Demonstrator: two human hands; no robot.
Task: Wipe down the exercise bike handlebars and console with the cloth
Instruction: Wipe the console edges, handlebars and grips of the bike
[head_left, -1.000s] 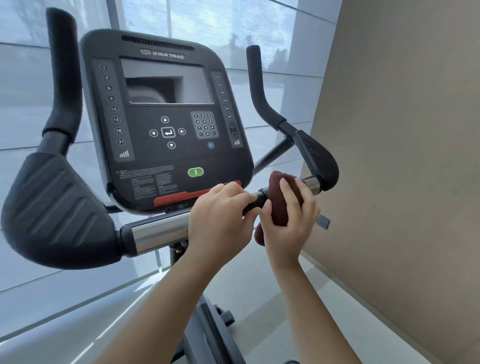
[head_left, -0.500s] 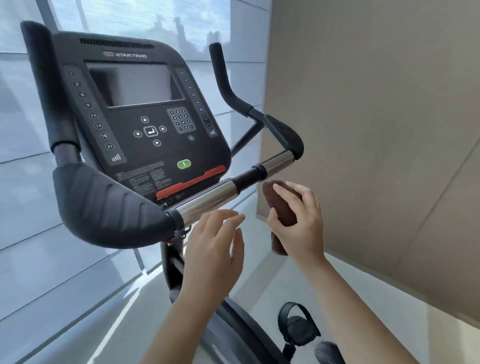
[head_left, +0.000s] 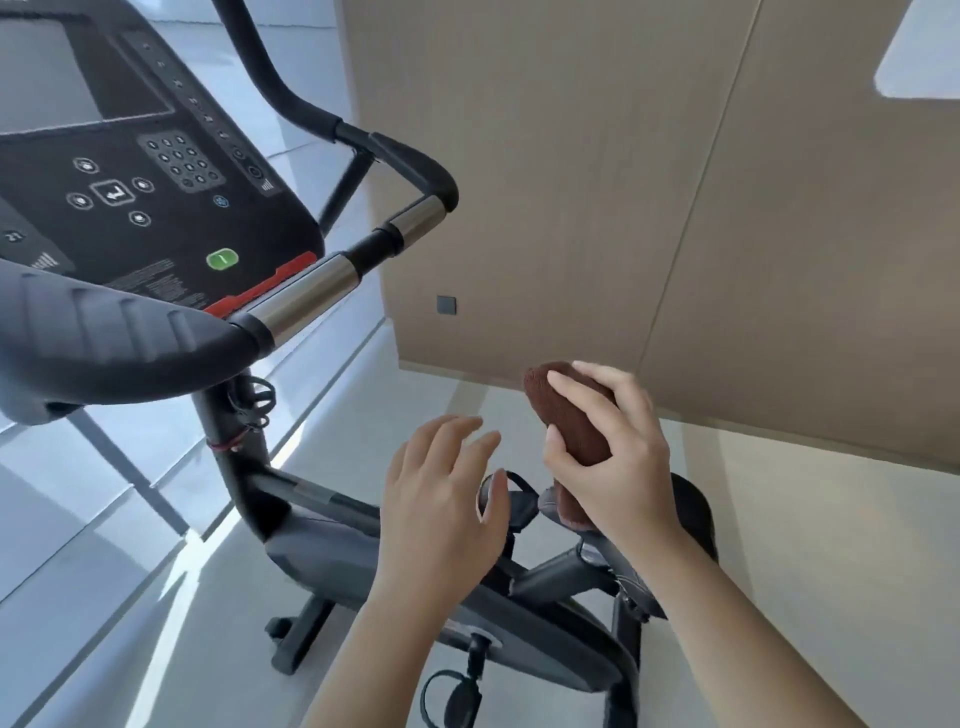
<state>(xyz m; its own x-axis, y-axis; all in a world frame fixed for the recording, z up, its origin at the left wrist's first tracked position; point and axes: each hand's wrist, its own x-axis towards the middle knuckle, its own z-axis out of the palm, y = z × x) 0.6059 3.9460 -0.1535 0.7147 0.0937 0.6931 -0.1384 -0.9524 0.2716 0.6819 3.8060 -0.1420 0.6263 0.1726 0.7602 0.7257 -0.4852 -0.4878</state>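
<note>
A: Hands first, quick.
B: My left hand (head_left: 441, 499) is hovering empty, fingers spread apart, over the bike frame (head_left: 363, 545). My right hand (head_left: 618, 457) is gripping the brown cloth (head_left: 569, 410), fingers clamped round the bunched roll, which is sticking out above and below my fist.
A: Cloth touching the bike?
B: No, it's sitting in the air, well apart from the handlebars (head_left: 306, 291).
A: Further back?
B: The console (head_left: 156, 208) is tilting up at upper left, green button (head_left: 222, 259) showing. A beige wall (head_left: 675, 208) is standing behind.
</note>
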